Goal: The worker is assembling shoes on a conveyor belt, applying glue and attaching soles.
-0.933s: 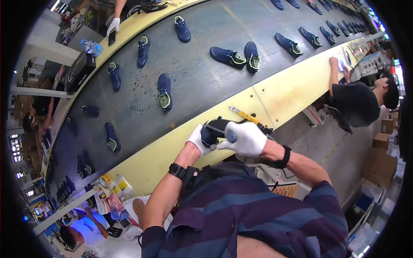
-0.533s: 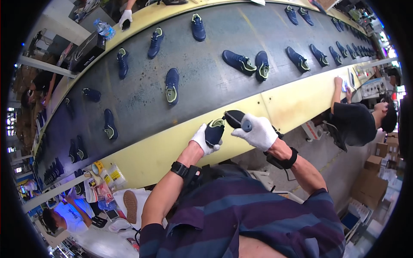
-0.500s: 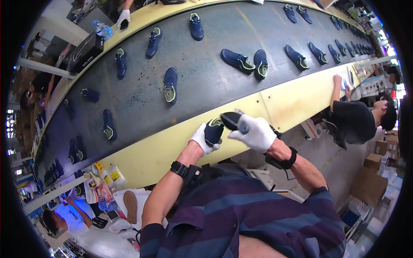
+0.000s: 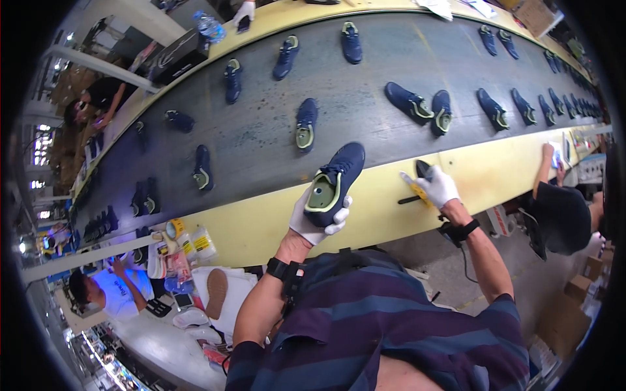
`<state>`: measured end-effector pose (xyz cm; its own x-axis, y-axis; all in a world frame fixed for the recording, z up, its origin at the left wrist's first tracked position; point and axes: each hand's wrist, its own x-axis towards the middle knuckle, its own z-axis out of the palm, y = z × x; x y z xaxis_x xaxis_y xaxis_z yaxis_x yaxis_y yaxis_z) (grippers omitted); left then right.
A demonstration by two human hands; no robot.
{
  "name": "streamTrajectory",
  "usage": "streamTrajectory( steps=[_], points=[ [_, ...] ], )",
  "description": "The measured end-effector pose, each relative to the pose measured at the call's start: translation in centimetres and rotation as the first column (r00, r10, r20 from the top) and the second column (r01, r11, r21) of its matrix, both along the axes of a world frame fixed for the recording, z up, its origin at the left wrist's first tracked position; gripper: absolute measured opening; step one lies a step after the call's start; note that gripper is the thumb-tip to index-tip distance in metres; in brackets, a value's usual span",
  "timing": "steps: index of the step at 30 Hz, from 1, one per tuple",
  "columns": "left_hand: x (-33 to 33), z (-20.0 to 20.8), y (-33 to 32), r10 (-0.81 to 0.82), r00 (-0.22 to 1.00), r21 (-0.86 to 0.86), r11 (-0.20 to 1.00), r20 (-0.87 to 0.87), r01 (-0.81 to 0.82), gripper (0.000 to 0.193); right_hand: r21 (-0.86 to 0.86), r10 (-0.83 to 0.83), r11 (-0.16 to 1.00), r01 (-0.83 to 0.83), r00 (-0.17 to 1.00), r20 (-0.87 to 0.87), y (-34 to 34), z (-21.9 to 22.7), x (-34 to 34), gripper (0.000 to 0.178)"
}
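Observation:
My gloved left hand (image 4: 306, 218) is closed around a navy sneaker (image 4: 342, 171) with a pale green lining. The shoe is tilted, its toe pointing away and its opening toward me. Farther right, low over the yellow ledge, is my gloved right hand (image 4: 441, 188), apart from the shoe. Its fingers are closed on a dark oval-ended object (image 4: 422, 168), mostly covered by the glove. Beside those fingers are a slim black item (image 4: 409, 201) and a yellow-handled item (image 4: 424, 193), whose kinds I cannot make out.
Several navy sneakers (image 4: 307, 124) stand on the dark conveyor belt (image 4: 365, 85) beyond the yellow ledge (image 4: 261, 228). Co-workers sit at the right (image 4: 564, 215) and left (image 4: 117, 287). Tape (image 4: 175, 227) and a brown sole (image 4: 216, 293) lie at the left. A gloved co-worker's hand (image 4: 245, 12) is across the belt.
My left hand has raised and turned the sneaker, so its opening faces me. My right hand has moved away from it with the dark object, to the right over the ledge. The whole view has shifted.

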<state>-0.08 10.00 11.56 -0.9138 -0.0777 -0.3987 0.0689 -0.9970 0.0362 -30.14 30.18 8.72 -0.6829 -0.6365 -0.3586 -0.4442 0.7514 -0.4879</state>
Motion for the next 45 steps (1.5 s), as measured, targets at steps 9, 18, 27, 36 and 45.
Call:
streamTrajectory(
  steps=[9, 18, 27, 36, 45],
  points=[
    [1.5, 5.5, 0.8, 0.184, 0.918, 0.152, 0.979, -0.352, -0.138, 0.084, -0.082, -0.164, 0.985, 0.152, 0.971, -0.171, 6.3, -12.3, -9.3, 0.039],
    [1.7, 4.8, 1.7, 0.194, 0.925, 0.057, 0.981, -0.328, -0.186, 0.088, 0.031, -0.149, 0.987, 0.155, 0.977, -0.152, 4.5, -11.7, -8.8, 0.045],
    [3.4, -0.4, -0.9, 0.218, 0.974, -0.008, 0.976, -0.068, -0.219, 0.093, 0.034, -0.204, 0.977, 0.212, 0.965, -0.165, 3.6, -10.4, -8.6, 0.044],
    [8.0, -11.2, -11.1, 0.192, 0.901, -0.106, 0.981, 0.389, -0.163, 0.065, -0.010, -0.234, 0.971, 0.238, 0.942, -0.240, 4.2, -10.3, -8.3, 0.040],
    [8.8, -20.2, -27.0, 0.526, 0.658, 0.109, 0.731, 0.540, -0.674, 0.101, 0.005, -0.250, 0.967, 0.256, 0.947, -0.203, 2.0, -10.5, -8.0, 0.035]
  ],
)
